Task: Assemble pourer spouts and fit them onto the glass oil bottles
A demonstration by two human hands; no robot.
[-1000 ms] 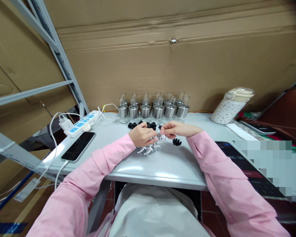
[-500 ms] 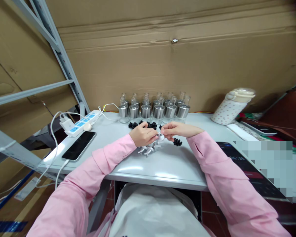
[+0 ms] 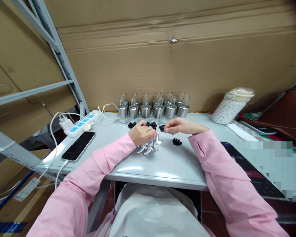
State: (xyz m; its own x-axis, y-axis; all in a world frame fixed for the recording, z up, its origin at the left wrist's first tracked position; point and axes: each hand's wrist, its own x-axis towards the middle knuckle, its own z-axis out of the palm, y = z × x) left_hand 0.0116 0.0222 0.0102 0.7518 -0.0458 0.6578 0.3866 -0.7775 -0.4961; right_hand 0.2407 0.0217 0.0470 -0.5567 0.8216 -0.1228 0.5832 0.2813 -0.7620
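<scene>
Where the left hand (image 3: 142, 133) curls, silvery prongs (image 3: 149, 149) gleam.

Pretty much the only thing I can read here is on the big flat device with a black glass screen (image 3: 266, 189) over on the right: pale digits (image 3: 238, 158) that end in "36", with what looks like a colon just ahead. The front of the number's tucked behind the pink fabric right sleeve (image 3: 222, 174), so can't give you the full reading. There's also a white rectangular paper label (image 3: 27, 189) stuck on the brown cardboard box (image 3: 37, 205) at lower left, but its print is way too small and blurry to make out.
</scene>
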